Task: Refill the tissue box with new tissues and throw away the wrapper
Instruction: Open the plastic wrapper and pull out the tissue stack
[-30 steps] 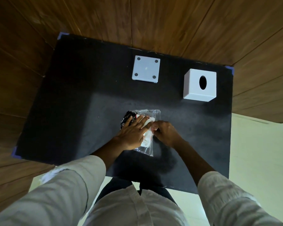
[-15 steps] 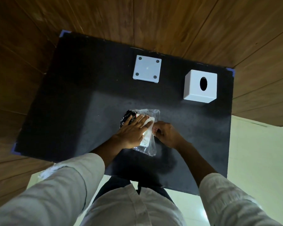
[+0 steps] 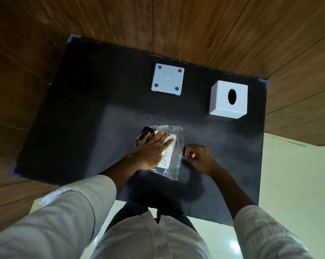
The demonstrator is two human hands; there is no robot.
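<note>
Head view, near to far.

Left hand [image 3: 150, 149]: flat, fingers spread, palm pressed down on the tissue pack [image 3: 167, 152]. It pins the pack to the dark worktop [image 3: 86, 113]; it grips nothing.

Right hand [image 3: 197, 157]: curled, fingertips pinched, touching the right edge of the clear wrapper [image 3: 177, 146]. Whether a fold of film is actually between the fingers cannot be told; contact is at the edge only.

Pack: centre-near on the worktop, long axis running near-to-far with a slight tilt to the right at the far end. White tissues show through the film; a dark printed part [image 3: 143, 136] lies at its far-left corner. Loose film trails off the near end.

Key relation, as a judgement: the wrapper's free edge lies directly left of the right hand, the left hand holds the opposite side. A pull rightward, across the short axis, would likely open the film while the pack stays put.

Farther: tissue box [image 3: 227, 99], white, oval slot up, far right, well apart from the pack. Its base plate [image 3: 167, 79] lies separately, far centre. Box not yet refilled; wrapper not yet off.
</note>
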